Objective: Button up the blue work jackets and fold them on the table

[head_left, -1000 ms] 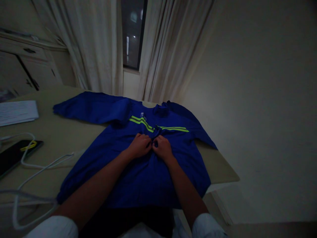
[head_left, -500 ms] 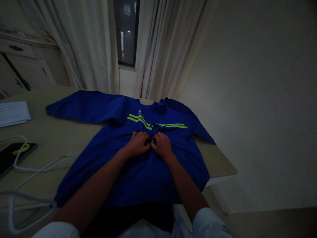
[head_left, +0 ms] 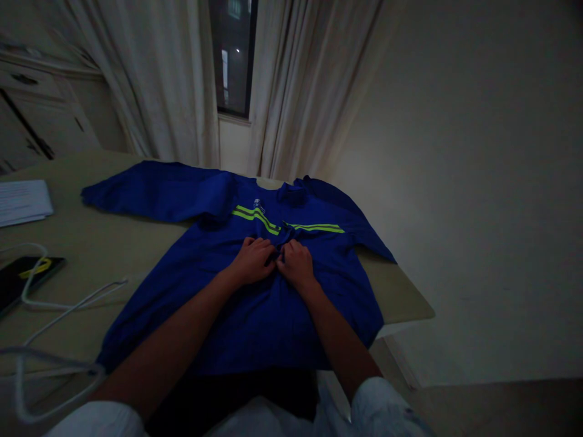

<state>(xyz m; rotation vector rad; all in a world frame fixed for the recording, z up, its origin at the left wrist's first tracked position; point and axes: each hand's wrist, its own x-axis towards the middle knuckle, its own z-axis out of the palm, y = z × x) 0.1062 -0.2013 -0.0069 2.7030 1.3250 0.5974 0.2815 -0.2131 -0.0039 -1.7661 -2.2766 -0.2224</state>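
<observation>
A blue jacket (head_left: pixel 182 267) with yellow-green chest stripes lies spread on the table (head_left: pixel 410 297), its sleeves reaching out to the left and right. At the middle of its front, just below the stripes, my left hand (head_left: pixel 255 260) is closed on one front edge. My right hand (head_left: pixel 296 262) pinches the fabric close beside it, the fingertips of both hands nearly touching. The small piece between the fingertips is dark and hard to make out.
Folded papers (head_left: pixel 25 201), a dark phone (head_left: pixel 22 279) and a white cable (head_left: pixel 82 303) are on the table's left side. Curtains (head_left: pixel 173 79) and a window stand behind; a wall is at the right.
The view has shifted slightly. Both hands stay at the jacket's front, with only slight movement of the fingers.
</observation>
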